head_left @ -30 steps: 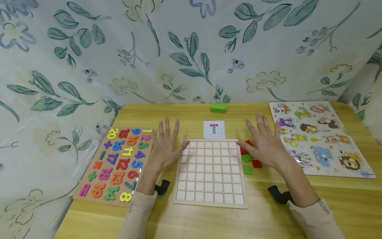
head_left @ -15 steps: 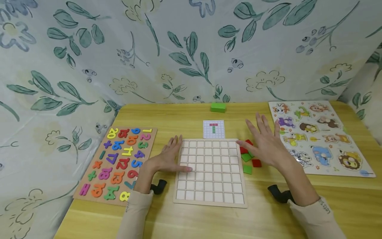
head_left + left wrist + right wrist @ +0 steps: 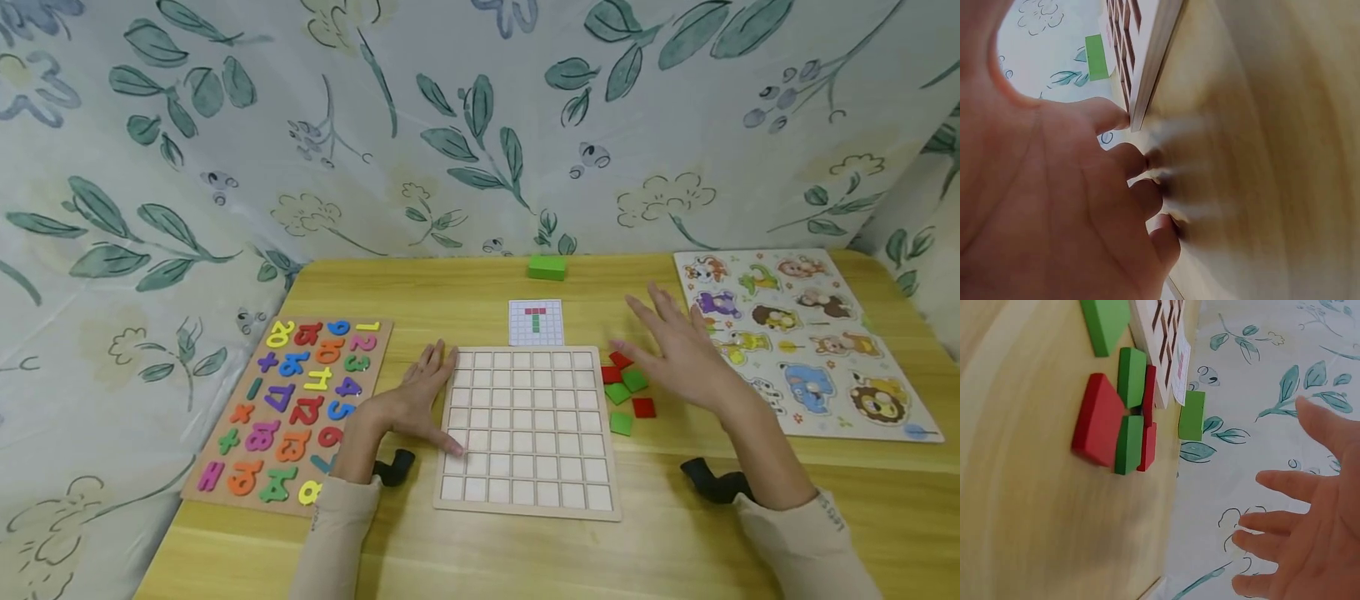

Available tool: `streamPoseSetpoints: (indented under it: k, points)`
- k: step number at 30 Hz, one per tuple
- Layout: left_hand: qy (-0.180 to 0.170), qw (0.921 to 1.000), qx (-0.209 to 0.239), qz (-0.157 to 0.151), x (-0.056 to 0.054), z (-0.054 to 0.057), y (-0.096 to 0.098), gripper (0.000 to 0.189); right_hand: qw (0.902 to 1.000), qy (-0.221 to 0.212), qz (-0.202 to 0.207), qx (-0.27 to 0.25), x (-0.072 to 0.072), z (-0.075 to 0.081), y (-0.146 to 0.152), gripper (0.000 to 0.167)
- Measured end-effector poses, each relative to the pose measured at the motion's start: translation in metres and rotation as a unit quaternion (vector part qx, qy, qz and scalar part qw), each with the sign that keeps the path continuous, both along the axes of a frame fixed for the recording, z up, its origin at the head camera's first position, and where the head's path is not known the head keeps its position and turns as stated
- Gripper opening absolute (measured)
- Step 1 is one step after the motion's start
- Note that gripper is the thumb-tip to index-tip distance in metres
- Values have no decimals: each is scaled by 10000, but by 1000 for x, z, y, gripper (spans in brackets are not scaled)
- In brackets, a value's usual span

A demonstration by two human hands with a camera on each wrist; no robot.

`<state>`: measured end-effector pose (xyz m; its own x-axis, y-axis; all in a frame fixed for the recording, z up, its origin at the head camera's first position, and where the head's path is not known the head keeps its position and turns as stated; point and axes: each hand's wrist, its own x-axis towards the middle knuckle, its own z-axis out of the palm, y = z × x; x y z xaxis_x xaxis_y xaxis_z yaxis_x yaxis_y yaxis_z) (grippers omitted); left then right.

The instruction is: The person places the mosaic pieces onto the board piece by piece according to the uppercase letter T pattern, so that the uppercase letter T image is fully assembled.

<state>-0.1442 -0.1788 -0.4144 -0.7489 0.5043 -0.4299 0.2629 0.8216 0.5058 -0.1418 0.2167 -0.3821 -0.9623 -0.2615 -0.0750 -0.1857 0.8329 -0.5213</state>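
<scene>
A wooden grid board (image 3: 525,421) with bare white squares lies in front of me. My left hand (image 3: 411,404) rests at its left edge, thumb over the lower left squares and fingertips down beside the frame. In the left wrist view the index finger touches the board's edge (image 3: 1155,59). My right hand (image 3: 678,354) hovers with spread fingers, holding nothing, right of the board. Near it lie loose red tiles (image 3: 643,407) and green tiles (image 3: 621,423), several in all. Behind the board sits a small card (image 3: 536,322) printed with a red and green T.
A green block (image 3: 547,267) stands at the table's back edge. Left is a number puzzle board (image 3: 247,392); right is an animal puzzle board (image 3: 757,425). Floral fabric (image 3: 375,150) hangs behind the table. Black strap-like pieces (image 3: 716,483) show by both wrists.
My left hand has come down from above the board's left side to its edge, and the thumb has slid toward the near side. My right hand has shifted slightly right, uncovering more tiles.
</scene>
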Motion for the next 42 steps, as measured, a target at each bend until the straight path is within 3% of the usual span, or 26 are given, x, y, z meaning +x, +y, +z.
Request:
streamPoseSetpoints:
  k: [8, 13, 22, 29, 42]
  points:
    - [83, 9999, -123, -40, 2, -1, 0, 154, 9953, 161, -100, -945, -2, -6, 1, 50]
    - [61, 9998, -170, -3, 3, 1, 2, 155, 9928, -231, -252, -1149, -5, -17, 3, 35]
    - [32, 9996, -261, 80, 4, 3, 4, 155, 9850, -1002, -494, -1312, -10, -31, 9, 33]
    - [25, 9996, -272, 93, 4, 4, 4, 156, 9814, -1141, -542, -1446, -12, -38, 10, 36]
    - [7, 9996, -270, 110, 5, 3, 5, 155, 9770, -1150, -1036, -1464, -13, -42, 11, 34]
